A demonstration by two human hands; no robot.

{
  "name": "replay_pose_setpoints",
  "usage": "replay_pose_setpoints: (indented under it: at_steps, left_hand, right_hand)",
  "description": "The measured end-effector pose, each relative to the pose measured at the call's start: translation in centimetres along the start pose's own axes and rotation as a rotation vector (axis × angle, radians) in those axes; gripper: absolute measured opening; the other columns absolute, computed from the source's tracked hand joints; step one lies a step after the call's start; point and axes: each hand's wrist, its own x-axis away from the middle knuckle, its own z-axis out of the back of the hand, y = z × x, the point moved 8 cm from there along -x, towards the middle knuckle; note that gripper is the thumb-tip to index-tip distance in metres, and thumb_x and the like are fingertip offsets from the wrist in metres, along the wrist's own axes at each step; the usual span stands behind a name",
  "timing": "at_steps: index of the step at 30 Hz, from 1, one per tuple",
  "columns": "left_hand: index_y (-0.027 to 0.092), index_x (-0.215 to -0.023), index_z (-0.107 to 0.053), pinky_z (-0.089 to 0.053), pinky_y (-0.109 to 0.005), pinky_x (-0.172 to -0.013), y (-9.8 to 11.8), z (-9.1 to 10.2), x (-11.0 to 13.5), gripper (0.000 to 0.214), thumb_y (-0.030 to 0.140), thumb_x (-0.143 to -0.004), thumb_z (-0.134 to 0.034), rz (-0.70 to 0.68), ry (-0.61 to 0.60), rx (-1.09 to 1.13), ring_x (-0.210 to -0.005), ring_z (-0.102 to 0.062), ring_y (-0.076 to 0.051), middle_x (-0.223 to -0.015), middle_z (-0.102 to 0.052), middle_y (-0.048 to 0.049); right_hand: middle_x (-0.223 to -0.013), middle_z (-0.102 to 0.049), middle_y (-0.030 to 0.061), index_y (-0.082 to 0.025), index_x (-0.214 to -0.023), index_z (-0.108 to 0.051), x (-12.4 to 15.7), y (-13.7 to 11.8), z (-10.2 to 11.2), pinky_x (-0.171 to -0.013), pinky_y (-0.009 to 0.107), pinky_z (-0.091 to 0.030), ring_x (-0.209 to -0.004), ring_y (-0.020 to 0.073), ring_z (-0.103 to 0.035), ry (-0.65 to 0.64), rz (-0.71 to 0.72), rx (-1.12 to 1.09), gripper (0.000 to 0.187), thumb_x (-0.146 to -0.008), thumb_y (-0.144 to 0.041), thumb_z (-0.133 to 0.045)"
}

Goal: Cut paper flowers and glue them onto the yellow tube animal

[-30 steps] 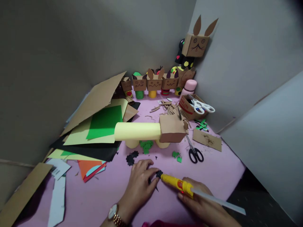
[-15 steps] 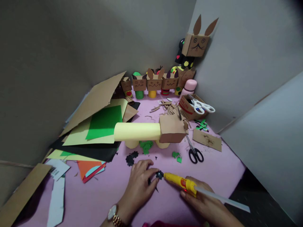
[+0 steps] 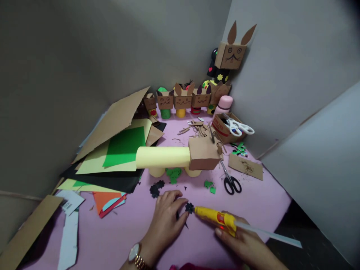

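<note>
My right hand [image 3: 239, 238] grips a yellow hot glue gun [image 3: 215, 217] with a long clear glue stick out of its back; a small red light glows on it. The nozzle touches or nearly touches a small black paper flower [image 3: 189, 207]. Thumb and forefinger of my left hand [image 3: 168, 212] pinch that flower at its left edge, low over the table. Just beyond, more black paper flowers [image 3: 155, 188] and green paper cut-outs [image 3: 209, 186] lie loose. Behind them lies a pale yellow paper tube [image 3: 163, 156] with a cardboard box head [image 3: 204, 153], raised on short yellow rolls.
Black-handled scissors [image 3: 232, 184] lie right of the box head. A cardboard box [image 3: 225, 129] holds white-handled scissors [image 3: 239, 126]. Stacked coloured sheets [image 3: 123, 146] cover the left side. Cardboard animal figures [image 3: 183, 100] and a pink bottle [image 3: 225, 103] line the back wall.
The glue gun's rear has shifted slightly right and down, its nozzle staying by the black flower. My left hand keeps its pinch, and the view has moved a little.
</note>
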Motion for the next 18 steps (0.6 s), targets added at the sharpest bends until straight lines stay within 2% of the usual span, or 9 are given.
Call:
replay_pose_setpoints:
  at_steps: [5,10,15,18]
  left_hand:
    - [0.024,-0.100,-0.062,-0.039,-0.042,-0.085,-0.1,0.0,-0.1,0.024,0.021,-0.076,-0.062,0.015,0.010,0.003,-0.101,-0.050,-0.026,-0.109,-0.059,-0.0060]
    - [0.023,-0.101,-0.062,-0.039,-0.044,-0.087,-0.4,-0.2,0.1,0.027,0.018,-0.074,-0.063,0.043,-0.006,0.025,-0.104,-0.050,-0.026,-0.110,-0.058,-0.0059]
    - [0.024,-0.103,-0.062,-0.040,-0.044,-0.089,-0.4,0.2,0.4,0.025,0.016,-0.080,-0.056,0.032,0.010,0.059,-0.104,-0.051,-0.025,-0.110,-0.059,-0.0056]
    - [0.021,-0.098,-0.062,-0.042,-0.042,-0.087,-0.7,0.6,0.5,0.019,0.016,-0.085,-0.049,0.057,0.030,0.102,-0.099,-0.053,-0.022,-0.103,-0.061,-0.0057]
  right_hand:
    - [-0.110,-0.069,0.0061,-0.026,-0.108,-0.069,0.0,-0.6,-0.1,-0.090,0.037,-0.048,-0.105,0.0290,-0.060,0.012,0.047,-0.070,0.037,-0.081,-0.044,-0.052]
    - [-0.109,-0.070,0.0073,-0.025,-0.112,-0.067,0.2,-0.5,-0.3,-0.097,0.042,-0.043,-0.112,0.0299,-0.057,-0.025,0.003,-0.243,0.045,-0.081,-0.052,-0.051]
    - [-0.115,-0.067,0.0093,-0.023,-0.117,-0.065,0.1,-0.4,-1.3,-0.103,0.047,-0.035,-0.111,0.0290,-0.057,-0.122,-0.022,-0.401,0.051,-0.080,-0.057,-0.051]
    - [-0.120,-0.065,0.0115,-0.020,-0.122,-0.061,-0.2,-0.4,-1.4,-0.103,0.047,-0.033,-0.113,0.0289,-0.056,-0.122,-0.025,-0.482,0.056,-0.080,-0.057,-0.052]
